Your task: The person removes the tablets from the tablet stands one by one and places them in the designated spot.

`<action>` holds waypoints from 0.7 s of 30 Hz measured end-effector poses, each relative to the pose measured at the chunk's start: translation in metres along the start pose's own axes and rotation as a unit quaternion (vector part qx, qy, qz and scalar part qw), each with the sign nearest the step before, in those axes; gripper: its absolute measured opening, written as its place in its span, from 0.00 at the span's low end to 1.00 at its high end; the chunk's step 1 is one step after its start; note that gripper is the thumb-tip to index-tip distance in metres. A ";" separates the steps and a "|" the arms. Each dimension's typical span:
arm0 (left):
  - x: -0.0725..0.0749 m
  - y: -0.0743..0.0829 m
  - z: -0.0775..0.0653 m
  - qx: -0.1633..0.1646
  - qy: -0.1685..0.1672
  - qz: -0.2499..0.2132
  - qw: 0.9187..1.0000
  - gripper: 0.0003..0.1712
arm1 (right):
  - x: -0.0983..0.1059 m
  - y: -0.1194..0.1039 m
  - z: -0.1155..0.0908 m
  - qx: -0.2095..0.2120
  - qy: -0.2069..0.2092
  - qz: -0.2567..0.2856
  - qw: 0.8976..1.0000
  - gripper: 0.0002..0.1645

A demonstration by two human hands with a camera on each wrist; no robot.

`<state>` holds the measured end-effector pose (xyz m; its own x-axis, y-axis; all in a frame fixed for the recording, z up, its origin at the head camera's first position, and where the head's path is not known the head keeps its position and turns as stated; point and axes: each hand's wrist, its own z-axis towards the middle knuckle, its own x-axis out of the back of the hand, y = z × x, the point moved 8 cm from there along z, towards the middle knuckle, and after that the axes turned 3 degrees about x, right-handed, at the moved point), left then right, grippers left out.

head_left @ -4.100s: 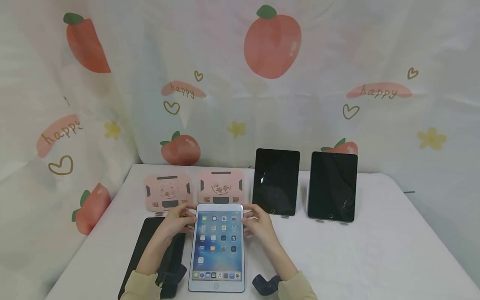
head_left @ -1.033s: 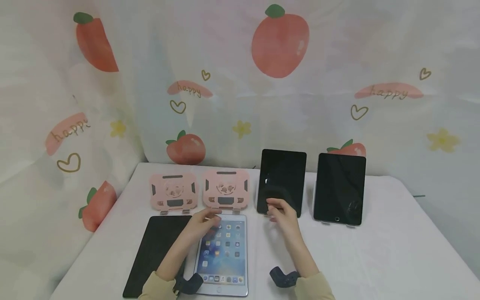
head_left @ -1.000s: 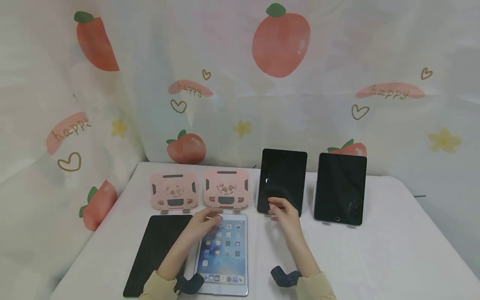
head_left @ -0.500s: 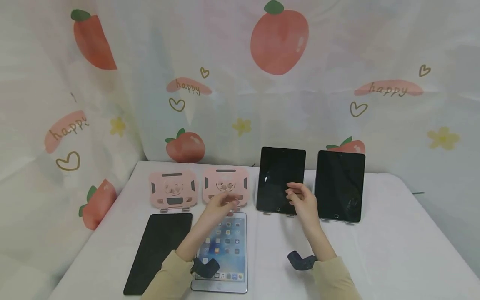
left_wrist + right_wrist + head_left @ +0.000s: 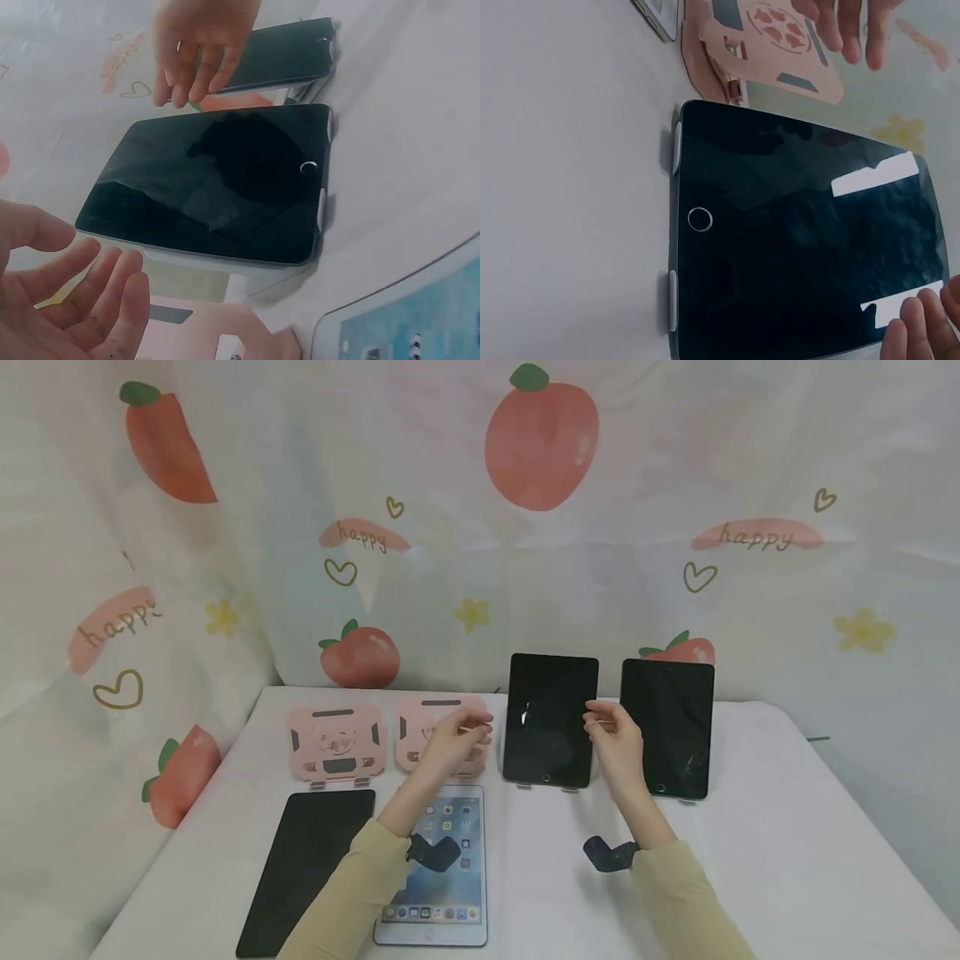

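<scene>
A black tablet (image 5: 551, 718) with a round home button leans upright on a stand, and my two hands flank it. My left hand (image 5: 453, 739) is just off its left edge, in front of a pink tablet stand (image 5: 408, 735). The left wrist view shows that hand's fingers loosely bent beside the tablet (image 5: 210, 180), holding nothing. My right hand (image 5: 618, 743) is at the right edge, between this tablet and another black tablet (image 5: 671, 718) on a stand. In the right wrist view its fingertips (image 5: 919, 326) overlap the tablet's edge; whether they touch it I cannot tell.
A white tablet (image 5: 468, 889) with a lit screen lies flat at the front, partly under my left forearm. Left of it lies a black tablet (image 5: 300, 860), face unlit. Behind that stands another pink stand (image 5: 337, 743). A fruit-patterned curtain (image 5: 435, 460) hangs behind the table (image 5: 787, 860).
Both hands left the white tablet, which now lies flat on the table. They moved up and to the right, ending at either side of the upright black tablet.
</scene>
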<state>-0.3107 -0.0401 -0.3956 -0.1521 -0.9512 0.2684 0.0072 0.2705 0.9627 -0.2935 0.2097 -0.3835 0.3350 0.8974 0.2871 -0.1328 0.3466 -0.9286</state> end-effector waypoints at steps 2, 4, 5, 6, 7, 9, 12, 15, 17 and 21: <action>-0.001 0.003 0.006 0.001 0.003 -0.012 1.000 0.13 | 0.000 -0.003 0.003 0.007 -0.006 -0.005 1.000 0.18; -0.001 0.004 0.011 0.011 0.006 -0.018 1.000 0.13 | 0.001 -0.006 0.006 0.013 -0.012 -0.015 1.000 0.18; -0.001 0.006 0.014 0.009 0.007 -0.020 1.000 0.14 | 0.001 -0.008 0.008 0.016 -0.013 -0.021 1.000 0.18; -0.002 0.006 0.016 0.012 0.008 -0.025 1.000 0.14 | 0.002 -0.009 0.009 0.019 -0.014 -0.027 0.999 0.18; -0.002 0.007 0.018 0.018 0.008 -0.029 0.999 0.14 | 0.002 -0.011 0.011 0.023 -0.014 -0.035 0.999 0.18; -0.003 0.009 0.023 0.021 0.010 -0.029 0.999 0.15 | 0.003 -0.013 0.015 0.033 -0.011 -0.048 0.998 0.18; -0.005 0.013 0.030 0.019 0.015 -0.026 0.999 0.15 | 0.006 -0.016 0.022 0.047 -0.002 -0.063 0.997 0.18; -0.008 0.017 0.037 0.012 0.021 -0.021 0.999 0.15 | 0.008 -0.018 0.029 0.058 0.007 -0.074 0.996 0.18; -0.009 0.020 0.042 0.007 0.023 -0.023 0.999 0.15 | 0.009 -0.019 0.033 0.066 0.014 -0.083 0.994 0.18; -0.010 0.025 0.049 -0.005 0.034 -0.038 0.999 0.15 | 0.010 -0.021 0.041 0.073 0.022 -0.098 0.992 0.19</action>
<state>-0.3578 -0.0170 -0.3761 -0.0860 -0.9768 0.1960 0.0089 0.1959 0.9806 -0.3257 0.2224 -0.3515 0.4071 0.7977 0.4448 -0.1932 0.5512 -0.8117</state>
